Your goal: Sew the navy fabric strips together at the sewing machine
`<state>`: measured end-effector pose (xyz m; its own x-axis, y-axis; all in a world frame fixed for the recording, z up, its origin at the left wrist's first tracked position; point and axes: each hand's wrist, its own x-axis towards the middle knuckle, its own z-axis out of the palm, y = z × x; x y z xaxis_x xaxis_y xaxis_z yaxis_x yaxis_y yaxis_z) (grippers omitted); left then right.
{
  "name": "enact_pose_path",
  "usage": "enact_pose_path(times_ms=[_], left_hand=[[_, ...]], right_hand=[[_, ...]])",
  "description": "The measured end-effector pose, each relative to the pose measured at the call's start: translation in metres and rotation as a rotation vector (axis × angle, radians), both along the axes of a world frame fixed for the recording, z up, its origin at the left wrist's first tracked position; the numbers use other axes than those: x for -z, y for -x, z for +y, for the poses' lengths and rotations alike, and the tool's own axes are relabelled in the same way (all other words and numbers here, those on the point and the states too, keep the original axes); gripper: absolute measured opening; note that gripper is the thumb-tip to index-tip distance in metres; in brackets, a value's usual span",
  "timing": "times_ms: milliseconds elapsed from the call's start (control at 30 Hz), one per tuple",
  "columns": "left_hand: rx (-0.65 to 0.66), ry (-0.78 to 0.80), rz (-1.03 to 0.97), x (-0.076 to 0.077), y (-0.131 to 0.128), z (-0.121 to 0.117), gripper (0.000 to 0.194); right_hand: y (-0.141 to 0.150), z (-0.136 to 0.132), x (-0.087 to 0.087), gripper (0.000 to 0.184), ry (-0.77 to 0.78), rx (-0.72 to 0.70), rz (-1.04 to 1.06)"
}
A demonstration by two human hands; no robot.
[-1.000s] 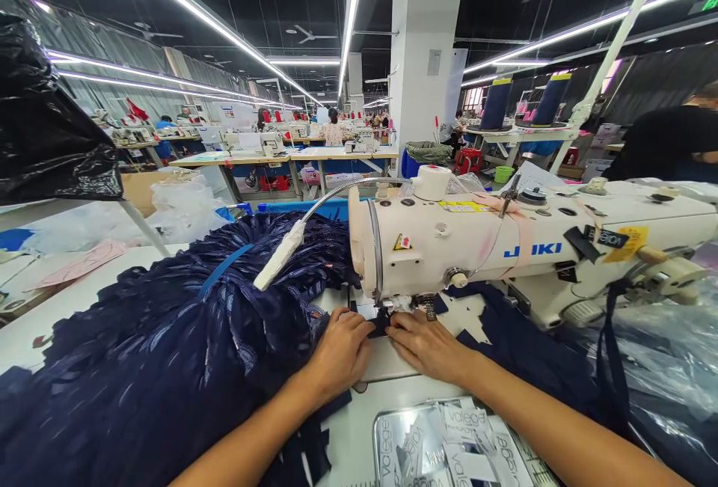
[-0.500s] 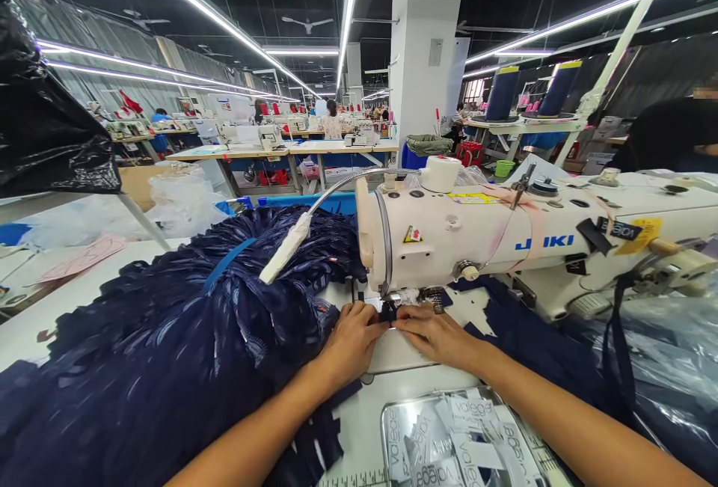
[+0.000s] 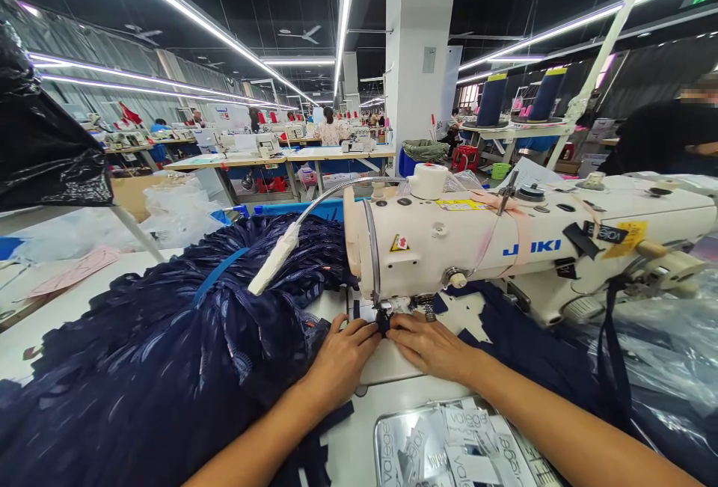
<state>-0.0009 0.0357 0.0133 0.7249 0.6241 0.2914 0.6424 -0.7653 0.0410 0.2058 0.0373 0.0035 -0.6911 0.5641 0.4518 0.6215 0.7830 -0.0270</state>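
Observation:
A cream sewing machine (image 3: 426,240) spans the right half of the view, its needle area low at the left end. Right under the presser foot lies a small piece of dark navy fabric (image 3: 384,322). From the left, my left hand (image 3: 345,356) pinches the edge of this piece, fingers bent close together. My right hand (image 3: 429,345) grips it from the other side, fingertips near the foot. Only a sliver of the fabric shows between the fingertips. Beside my left arm is a big heap of navy garments (image 3: 185,337), with a blue strip (image 3: 218,276) across it.
A metal tray (image 3: 387,427) of printed labels (image 3: 465,442) sits in front of the machine. A white-wrapped lamp on a bendy neck (image 3: 274,259) hangs over the heap. Navy cloth (image 3: 521,337) and clear plastic (image 3: 667,345) lie at the right. A person in black (image 3: 662,139) is beyond.
The camera view shifts slightly and swings back. My left fingers come nearer to my right ones over the fabric at the foot. My right hand stays at nearly the same spot.

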Motion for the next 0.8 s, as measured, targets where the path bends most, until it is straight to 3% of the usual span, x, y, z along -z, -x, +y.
enact_pose_path(times_ms=[533,800], left_hand=[[-0.011,0.067,0.019,-0.002,0.001,0.009,0.044],[0.001,0.079,0.021,-0.008,0.002,0.024,0.047]], right_hand=[[0.004,0.002,0.006,0.024,-0.076,0.092,-0.042],[-0.005,0.016,0.009,0.027,0.115,0.085,0.102]])
